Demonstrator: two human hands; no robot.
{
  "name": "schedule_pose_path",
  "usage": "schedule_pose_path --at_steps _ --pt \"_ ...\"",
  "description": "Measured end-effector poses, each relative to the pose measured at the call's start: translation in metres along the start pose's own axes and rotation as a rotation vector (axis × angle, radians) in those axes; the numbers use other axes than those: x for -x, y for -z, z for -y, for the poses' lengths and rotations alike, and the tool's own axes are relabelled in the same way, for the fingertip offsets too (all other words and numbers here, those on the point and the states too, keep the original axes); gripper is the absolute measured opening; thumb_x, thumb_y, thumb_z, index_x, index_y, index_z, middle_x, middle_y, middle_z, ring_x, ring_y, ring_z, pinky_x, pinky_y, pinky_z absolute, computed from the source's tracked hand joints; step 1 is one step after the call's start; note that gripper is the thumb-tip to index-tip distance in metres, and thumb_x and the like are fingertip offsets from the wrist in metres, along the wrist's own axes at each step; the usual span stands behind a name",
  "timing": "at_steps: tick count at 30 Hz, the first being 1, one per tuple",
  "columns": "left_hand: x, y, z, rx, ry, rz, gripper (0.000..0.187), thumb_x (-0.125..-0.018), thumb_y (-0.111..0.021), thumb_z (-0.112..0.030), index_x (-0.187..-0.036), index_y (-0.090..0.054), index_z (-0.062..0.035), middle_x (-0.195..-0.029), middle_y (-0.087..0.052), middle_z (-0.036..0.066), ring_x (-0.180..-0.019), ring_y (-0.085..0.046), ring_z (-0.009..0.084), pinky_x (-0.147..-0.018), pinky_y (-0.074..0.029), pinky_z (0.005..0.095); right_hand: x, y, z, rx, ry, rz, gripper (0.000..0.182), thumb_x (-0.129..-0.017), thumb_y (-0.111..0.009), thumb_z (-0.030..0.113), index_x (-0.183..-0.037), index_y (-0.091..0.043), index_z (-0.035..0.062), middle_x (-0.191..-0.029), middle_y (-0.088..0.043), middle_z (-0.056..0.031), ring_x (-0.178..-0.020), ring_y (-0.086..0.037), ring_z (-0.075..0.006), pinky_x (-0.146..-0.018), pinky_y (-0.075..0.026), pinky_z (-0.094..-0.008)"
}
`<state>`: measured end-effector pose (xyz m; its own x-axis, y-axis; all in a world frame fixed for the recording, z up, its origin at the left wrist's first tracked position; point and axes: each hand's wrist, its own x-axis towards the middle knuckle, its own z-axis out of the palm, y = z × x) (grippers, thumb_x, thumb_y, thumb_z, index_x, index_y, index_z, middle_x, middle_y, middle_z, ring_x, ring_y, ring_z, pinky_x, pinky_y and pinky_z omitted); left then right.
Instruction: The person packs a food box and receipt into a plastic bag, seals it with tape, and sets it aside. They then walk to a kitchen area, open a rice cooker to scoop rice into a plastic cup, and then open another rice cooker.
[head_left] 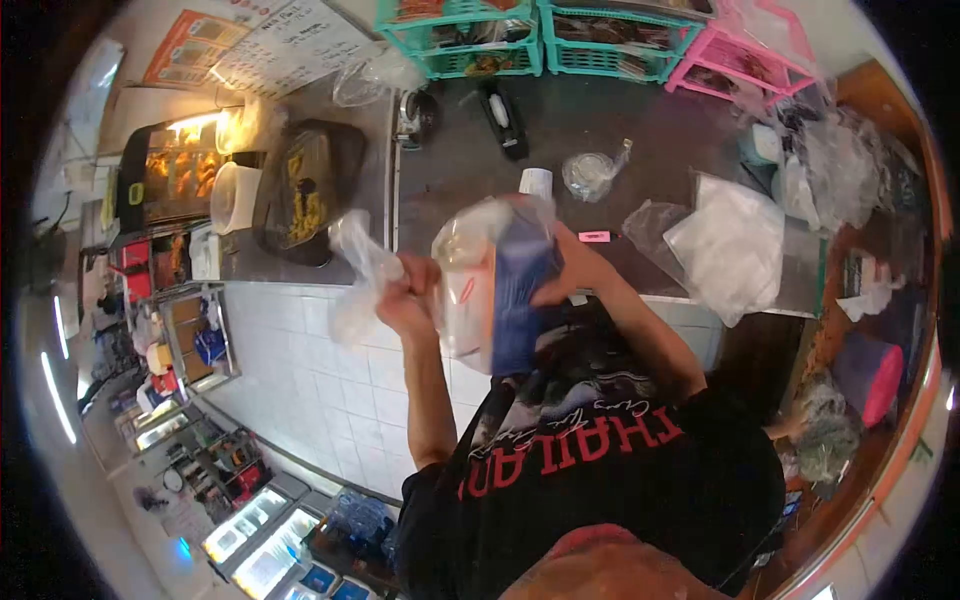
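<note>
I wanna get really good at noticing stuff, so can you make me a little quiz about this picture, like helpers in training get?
1. Which hand is on the blue side of the package?
2. True or false: in the picture, the pink basket is to the right of the teal baskets.
3. What does the left hand grip?
A. a spoon
B. clear plastic
C. a towel

Key: 1. the right hand; 2. true; 3. B
</note>
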<state>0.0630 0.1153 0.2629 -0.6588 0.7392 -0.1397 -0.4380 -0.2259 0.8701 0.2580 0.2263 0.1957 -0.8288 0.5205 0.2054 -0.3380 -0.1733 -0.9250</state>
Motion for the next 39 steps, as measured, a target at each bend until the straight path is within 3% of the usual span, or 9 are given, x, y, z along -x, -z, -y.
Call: schedule_pose_path --at_steps 5,9,16,24,29,32,35,37,39 --pt "-0.006 0.001 -0.053 0.245 -0.079 0.455 0.025 -0.088 -0.048 -0.024 -0.067 -0.045 -0.0113 -0.055 -0.034 0.003 -0.049 -0.032 0.0122 -0.052 -0.032 0.0284 0.005 -0.026 0.022 0.28 0.488 -0.035 0.09 -0.078 -0.07 0.051 -0.146 -0.03 0.0076 -0.145 -0.037 -0.0132 -0.134 -0.036 -0.022 -0.109 -0.032 -0.0391" --pt "0.024 -0.045 -0.071 -0.137 -0.39 0.742 0.033 -0.09 -0.052 -0.034 -0.069 -0.051 -0.0081 -0.053 -0.038 0.005 -0.047 -0.039 0.0171 -0.05 -0.039 0.0295 0.031 -0.031 -0.034 -1.445 -0.449 0.191 0.081 -0.086 -0.053 0.066 -0.144 -0.037 0.0111 -0.142 -0.046 -0.0094 -0.126 -0.047 -0.0224 -0.106 -0.037 -0.0429" --pt "0.01 -0.058 -0.043 -0.014 -0.156 1.005 0.028 -0.088 -0.06 -0.03 -0.085 -0.057 -0.003 -0.056 -0.038 0.001 -0.047 -0.039 0.0154 -0.044 -0.033 0.0264 0.001 -0.03 -0.068 -0.996 -0.624 0.264 0.066 -0.091 -0.057 0.051 -0.134 -0.047 0.003 -0.121 -0.061 -0.0122 -0.105 -0.06 -0.0162 -0.092 -0.049 -0.0339" --pt "-0.015 -0.023 -0.071 -0.09 -0.113 0.014 0.021 -0.087 -0.049 -0.014 -0.07 -0.036 -0.0143 -0.054 -0.029 -0.002 -0.044 -0.02 0.0072 -0.04 -0.015 0.0239 -0.011 -0.013 0.036 0.379 0.613 -0.106 0.114 -0.052 -0.091 0.036 -0.143 -0.03 0.0043 -0.15 -0.024 -0.0221 -0.139 -0.025 -0.0369 -0.113 -0.023 -0.0497" --pt "0.024 -0.079 -0.111 0.208 -0.112 0.884 0.032 -0.084 -0.068 -0.007 -0.059 -0.046 -0.007 -0.05 -0.053 0.006 -0.035 -0.041 0.012 -0.033 -0.031 0.0238 0.004 -0.009 0.06 -1.447 -0.221 -0.031 0.085 -0.081 -0.074 0.029 -0.148 -0.024 0.0102 -0.15 -0.032 -0.0159 -0.137 -0.035 -0.0292 -0.112 -0.03 -0.0432" --pt "0.004 -0.081 -0.094 0.098 0.107 1.352 0.045 -0.093 -0.053 -0.02 -0.049 -0.043 -0.0111 -0.046 -0.049 0.005 -0.039 -0.047 0.0149 -0.033 -0.037 0.0289 0.015 -0.03 -0.017 -0.997 -0.115 0.12 0.081 -0.084 -0.07 0.035 -0.145 -0.025 0.0086 -0.146 -0.035 -0.0121 -0.131 -0.038 -0.0266 -0.109 -0.031 -0.0417" --pt "0.003 0.017 -0.068 -0.095 0.12 0.668 0.042 -0.09 -0.054 -0.028 -0.054 -0.043 -0.0105 -0.046 -0.044 0.003 -0.037 -0.043 0.0147 -0.037 -0.037 0.0307 -0.008 -0.055 -0.099 -1.224 -0.374 0.3 0.077 -0.081 -0.073 0.04 -0.139 -0.036 0.0078 -0.135 -0.046 -0.0095 -0.121 -0.046 -0.0236 -0.101 -0.039 -0.039" --pt "-0.009 0.023 -0.055 -0.115 -0.043 0.671 0.037 -0.091 -0.048 -0.029 -0.06 -0.037 -0.0129 -0.053 -0.043 0.0 -0.04 -0.04 0.013 -0.042 -0.036 0.0316 -0.023 -0.046 -0.11 -1.1 -0.36 0.276 0.075 -0.078 -0.075 0.044 -0.135 -0.044 0.0072 -0.129 -0.053 -0.0077 -0.113 -0.051 -0.0216 -0.097 -0.044 -0.0372" --pt "-0.015 0.007 -0.04 -0.009 -0.017 0.471 0.032 -0.09 -0.047 -0.026 -0.063 -0.034 -0.0141 -0.056 -0.039 -0.002 -0.042 -0.033 0.0106 -0.044 -0.033 0.0307 -0.016 -0.017 -0.076 -0.499 0.025 0.008 0.085 -0.07 -0.083 0.041 -0.136 -0.041 0.0066 -0.13 -0.051 -0.0077 -0.114 -0.051 -0.023 -0.098 -0.043 -0.0375"
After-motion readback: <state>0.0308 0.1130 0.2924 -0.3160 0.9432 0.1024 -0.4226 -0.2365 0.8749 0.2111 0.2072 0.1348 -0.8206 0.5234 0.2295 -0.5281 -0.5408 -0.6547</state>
